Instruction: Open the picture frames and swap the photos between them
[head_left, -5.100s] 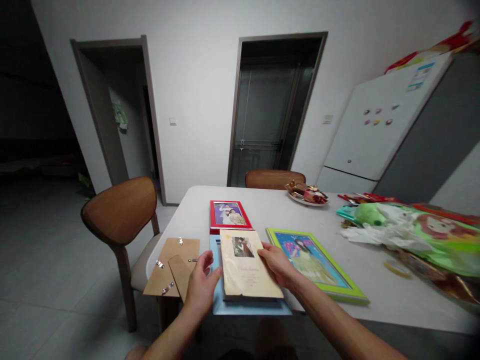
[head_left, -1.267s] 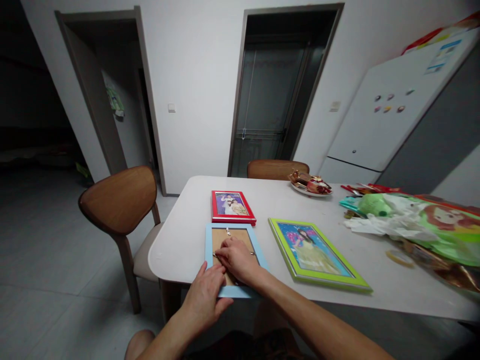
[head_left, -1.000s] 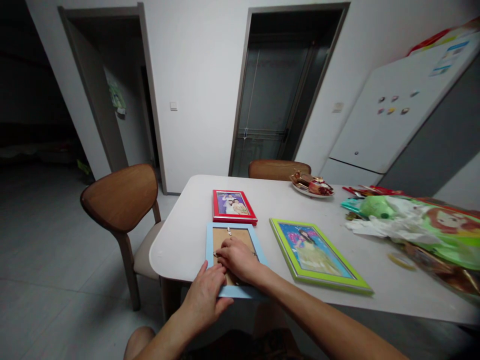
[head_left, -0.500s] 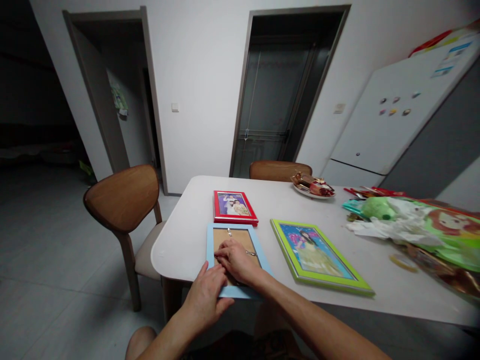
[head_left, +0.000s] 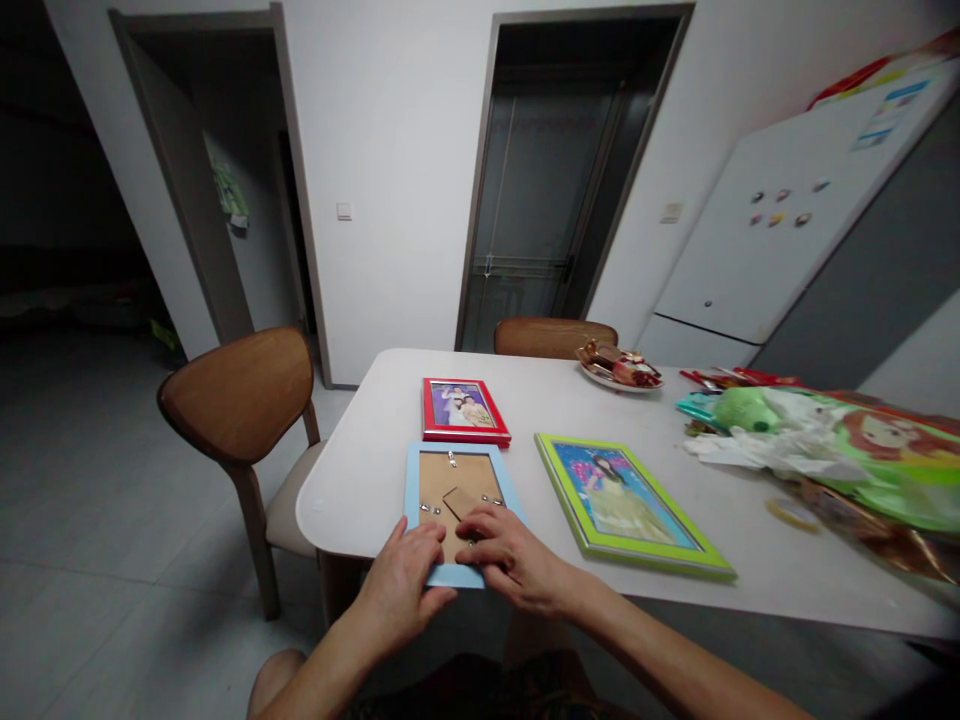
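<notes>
A light blue picture frame (head_left: 414,480) lies face down on the table, showing its brown backing board (head_left: 441,476). Small metal clips (head_left: 451,460) sit along the board's edges, and the folded stand outline is visible in its middle. At the frame's near left corner, my left hand (head_left: 401,580) holds it, fingers over the top and thumb by the near edge. My right hand (head_left: 521,562) bends over the near side of the board, its fingertips closed around a metal clip (head_left: 471,543) there, which they partly cover.
Beyond the blue frame lies a red picture frame (head_left: 466,436); a green picture frame (head_left: 574,510) is to the right. Farther right are a plate of wrapped items (head_left: 619,368), plastic packaging (head_left: 847,450) and a tape roll (head_left: 793,516). A wooden chair (head_left: 244,395) stands at the left.
My right hand has moved from the left side of the backing board to its near side, uncovering the left clip and the stand outline. My left hand stays at the frame's corner.
</notes>
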